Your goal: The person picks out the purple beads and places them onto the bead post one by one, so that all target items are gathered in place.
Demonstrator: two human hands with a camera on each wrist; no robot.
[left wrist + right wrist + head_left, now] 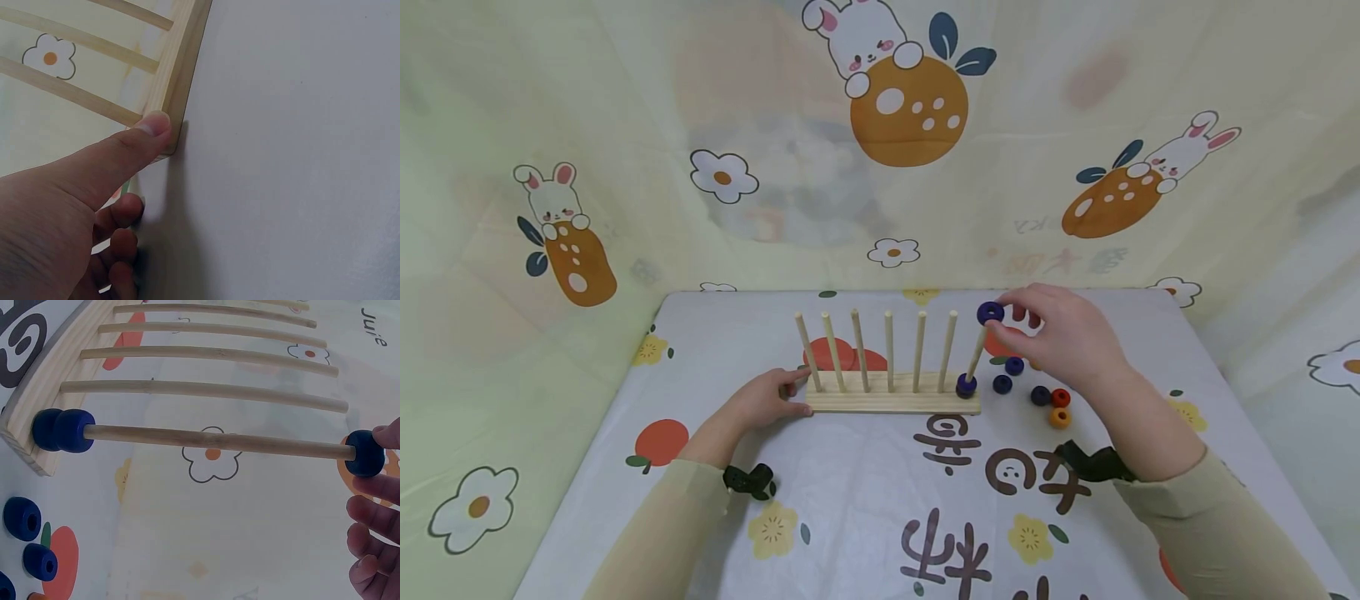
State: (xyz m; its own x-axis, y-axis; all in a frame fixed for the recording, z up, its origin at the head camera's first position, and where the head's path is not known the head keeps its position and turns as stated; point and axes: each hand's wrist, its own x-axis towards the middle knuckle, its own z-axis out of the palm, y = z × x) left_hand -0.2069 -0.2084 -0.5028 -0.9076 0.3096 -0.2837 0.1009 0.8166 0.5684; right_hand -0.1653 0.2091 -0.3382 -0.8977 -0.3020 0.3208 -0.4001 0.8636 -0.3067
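A wooden peg rack (891, 403) with a row of upright pegs lies across the table. My left hand (767, 398) holds its left end, thumb (153, 125) on the front edge and fingers behind. At the top of the rightmost peg (219, 440), my right hand (1051, 337) pinches a dark blue bead (365, 454) between thumb and forefinger. The peg's tip meets the bead's hole in the right wrist view. Two blue beads (74, 430) sit stacked at the foot of that same peg. The other pegs carry no beads.
Right of the rack lie loose blue beads (1002, 384), a red bead (1060, 397) and an orange bead (1060, 418), partly below my right forearm. A printed cloth (842, 483) covers the table, and a patterned curtain (790, 250) hangs behind it.
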